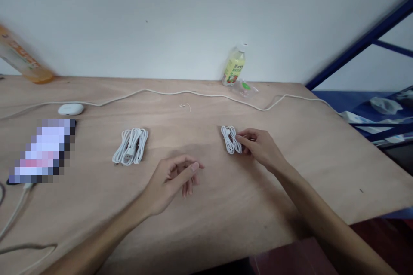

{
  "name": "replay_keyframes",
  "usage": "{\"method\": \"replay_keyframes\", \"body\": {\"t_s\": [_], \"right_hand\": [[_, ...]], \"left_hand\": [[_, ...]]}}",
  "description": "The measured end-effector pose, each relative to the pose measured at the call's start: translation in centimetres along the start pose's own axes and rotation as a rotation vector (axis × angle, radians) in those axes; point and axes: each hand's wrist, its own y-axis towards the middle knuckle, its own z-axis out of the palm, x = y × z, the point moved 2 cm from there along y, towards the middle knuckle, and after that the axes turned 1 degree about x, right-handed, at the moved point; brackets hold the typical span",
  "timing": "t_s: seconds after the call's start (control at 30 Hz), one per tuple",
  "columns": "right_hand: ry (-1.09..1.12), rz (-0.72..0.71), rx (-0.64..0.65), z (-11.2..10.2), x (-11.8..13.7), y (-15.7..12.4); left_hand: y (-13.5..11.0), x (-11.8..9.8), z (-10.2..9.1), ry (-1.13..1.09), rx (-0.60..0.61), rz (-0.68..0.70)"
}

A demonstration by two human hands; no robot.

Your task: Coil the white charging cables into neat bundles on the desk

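Observation:
My right hand [256,145] pinches the right side of a coiled white charging cable [229,141], thumb on top, at the table's right half. The fingertips behind the coil are partly hidden. My left hand [177,178] hovers over the table's middle, holding nothing, with its fingers loosely bent and apart. To its left lies a second coiled white USB cable [130,148], its metal USB plug facing the near side. Between the coils, farther back, there is a small thin white tie [185,106].
A long white cord [171,93] runs across the back of the wooden table [193,236]. At left are a phone [43,150] with a cable plugged in, a white earbud case [71,109] and an orange bottle [27,60]. A yellow-green drink bottle [234,66] stands by a clear wrapper [245,89].

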Motion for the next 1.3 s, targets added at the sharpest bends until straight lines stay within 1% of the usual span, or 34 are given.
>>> {"method": "replay_keyframes", "body": {"t_s": [0.13, 0.27, 0.57, 0.83, 0.97, 1.2, 1.3], "right_hand": [[0.003, 0.005, 0.019, -0.11, -0.05, 0.04], [-0.014, 0.04, 0.02, -0.23, 0.06, -0.07], [0.007, 0.052, 0.048, -0.28, 0.46, -0.14], [0.028, 0.012, 0.054, -0.41, 0.07, -0.07], [0.007, 0.007, 0.062, -0.41, 0.12, -0.09], [0.002, 0.013, 0.098, -0.5, 0.18, 0.0], [-0.008, 0.018, 0.099, -0.51, 0.2, 0.03]], "left_hand": [[0.05, 0.11, 0.0, 0.017, -0.001, -0.002], [0.04, 0.04, -0.08, 0.043, -0.016, -0.014], [-0.17, -0.19, 0.01, 0.055, -0.025, -0.004], [-0.01, 0.12, -0.02, 0.057, -0.033, 0.0], [-0.05, 0.31, 0.03, 0.049, -0.018, -0.003], [-0.19, 0.15, 0.0, 0.08, -0.036, 0.001], [-0.25, -0.03, 0.03, 0.141, -0.046, 0.008]]}}
